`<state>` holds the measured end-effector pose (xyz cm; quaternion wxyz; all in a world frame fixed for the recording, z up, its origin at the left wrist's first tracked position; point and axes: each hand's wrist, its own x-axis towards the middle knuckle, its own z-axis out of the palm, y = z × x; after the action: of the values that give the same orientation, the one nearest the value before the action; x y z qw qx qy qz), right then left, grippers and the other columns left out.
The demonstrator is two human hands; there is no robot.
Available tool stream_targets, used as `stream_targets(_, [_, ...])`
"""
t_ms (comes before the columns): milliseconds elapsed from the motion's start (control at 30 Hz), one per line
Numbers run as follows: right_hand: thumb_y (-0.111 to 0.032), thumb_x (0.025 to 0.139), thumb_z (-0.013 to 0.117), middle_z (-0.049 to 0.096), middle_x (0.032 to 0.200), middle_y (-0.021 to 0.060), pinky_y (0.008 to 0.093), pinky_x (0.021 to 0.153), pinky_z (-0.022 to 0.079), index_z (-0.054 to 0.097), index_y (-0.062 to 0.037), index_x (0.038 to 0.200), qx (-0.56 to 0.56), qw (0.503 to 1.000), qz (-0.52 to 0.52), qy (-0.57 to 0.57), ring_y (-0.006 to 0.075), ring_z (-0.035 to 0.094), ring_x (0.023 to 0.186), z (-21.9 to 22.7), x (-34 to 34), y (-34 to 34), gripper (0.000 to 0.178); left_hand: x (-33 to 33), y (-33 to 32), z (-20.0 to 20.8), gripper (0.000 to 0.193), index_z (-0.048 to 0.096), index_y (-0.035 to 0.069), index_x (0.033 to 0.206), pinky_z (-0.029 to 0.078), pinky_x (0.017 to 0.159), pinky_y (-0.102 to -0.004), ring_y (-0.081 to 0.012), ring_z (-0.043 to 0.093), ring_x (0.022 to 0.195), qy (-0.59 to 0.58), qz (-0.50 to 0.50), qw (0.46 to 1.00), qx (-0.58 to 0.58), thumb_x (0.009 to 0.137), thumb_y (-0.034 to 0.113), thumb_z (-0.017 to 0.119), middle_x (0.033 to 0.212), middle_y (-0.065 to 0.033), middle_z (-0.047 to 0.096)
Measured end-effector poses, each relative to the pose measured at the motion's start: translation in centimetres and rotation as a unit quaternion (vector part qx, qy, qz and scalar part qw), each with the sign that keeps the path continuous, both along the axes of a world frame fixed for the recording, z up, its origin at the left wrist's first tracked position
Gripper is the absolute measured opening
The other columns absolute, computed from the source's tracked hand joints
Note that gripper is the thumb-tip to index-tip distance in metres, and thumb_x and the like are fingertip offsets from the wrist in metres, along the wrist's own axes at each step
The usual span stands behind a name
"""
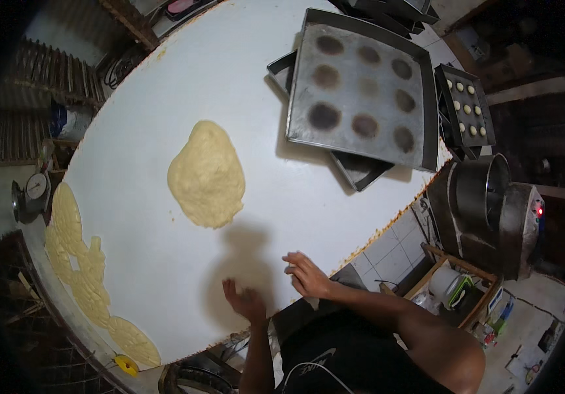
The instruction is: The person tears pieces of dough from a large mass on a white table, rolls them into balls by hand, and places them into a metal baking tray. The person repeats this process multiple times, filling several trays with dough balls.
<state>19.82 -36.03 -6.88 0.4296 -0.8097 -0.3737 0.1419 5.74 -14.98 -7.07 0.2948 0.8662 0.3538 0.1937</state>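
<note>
While the left hand (244, 302) and right hand (307, 277) hover above the near edge, part-open, fingers loosely bent, holding nothing, the flattened dough slab (207, 176) lies beyond them on the white table (145, 282). The top tray (346, 98) of a stack bears 9 round marks (324, 116); a tray at far right (463, 96) holds 9 pale balls (466, 109). The dark shirt (361, 354) carries a pale logo (322, 358)

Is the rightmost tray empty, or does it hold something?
It holds something: pale round balls sit spaced over the tray.
</note>
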Motion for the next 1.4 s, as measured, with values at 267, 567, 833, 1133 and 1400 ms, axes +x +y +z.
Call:
stream_targets(267, [-0.004,0.091,0.081,0.067,0.146,0.016,0.0434,0.118,0.052,0.068,-0.0045,0.142,0.033,0.968,-0.052,0.244,0.0343,0.063,0.141,9.6,16.4,-8.9,0.053,12.2,0.4,8.2,0.047,0.063,-0.008,0.14,0.058,0.11,-0.0405,-0.0258,0.069,0.127,-0.006,0.076,0.931,-0.356,0.095,-0.009,0.079,0.141,-0.0197,0.069])
stream_targets(567, [-0.009,0.081,0.09,0.061,0.146,0.0224,0.0488,0.12,0.045,0.05,-0.0021,0.158,-0.092,0.984,-0.15,-0.004,0.0417,0.055,0.137,10.2,39.2,-12.3,0.087,50.2,-6.8,10.7,0.049,0.069,0.004,0.131,0.051,0.105,-0.0495,-0.0379,0.069,0.119,-0.023,-0.429,0.9,-0.067,0.085,0.006,0.086,0.126,-0.0168,0.073])
stream_targets(833, [0.002,0.091,0.081,0.077,0.105,0.0175,0.0423,0.096,0.058,0.076,0.0019,0.107,0.18,0.946,-0.253,0.088,0.0283,0.075,0.106,11.4,20.6,-15.4,0.017,42.7,-7.1,12.5,0.081,0.053,0.002,0.152,0.045,0.122,-0.0516,-0.0447,0.055,0.143,-0.075,-0.357,0.927,-0.084,0.081,0.007,0.092,0.155,-0.0274,0.053])
stream_targets(1133, [-0.006,0.09,0.079,0.067,0.135,0.0166,0.0507,0.113,0.048,0.074,-0.0053,0.12,0.002,0.997,0.011,0.078,0.0374,0.061,0.132,3.0,10.1,-5.4,0.031,7.4,3.7,4.9,0.053,0.06,0.003,0.142,0.054,0.108,-0.0469,-0.0354,0.057,0.141,0.078,-0.053,0.984,-0.153,0.093,0.004,0.081,0.151,-0.019,0.057])
stream_targets(1400, [-0.021,0.108,0.069,0.047,0.163,0.0255,0.0478,0.128,0.034,0.038,0.006,0.163,0.111,0.967,-0.227,0.009,0.0367,0.044,0.152,1.6,17.5,17.9,0.069,-11.0,32.1,-2.7,0.055,0.061,0.002,0.141,0.042,0.121,-0.0539,-0.0423,0.05,0.142,0.086,0.139,0.983,0.085,0.093,0.02,0.081,0.15,-0.0224,0.056])
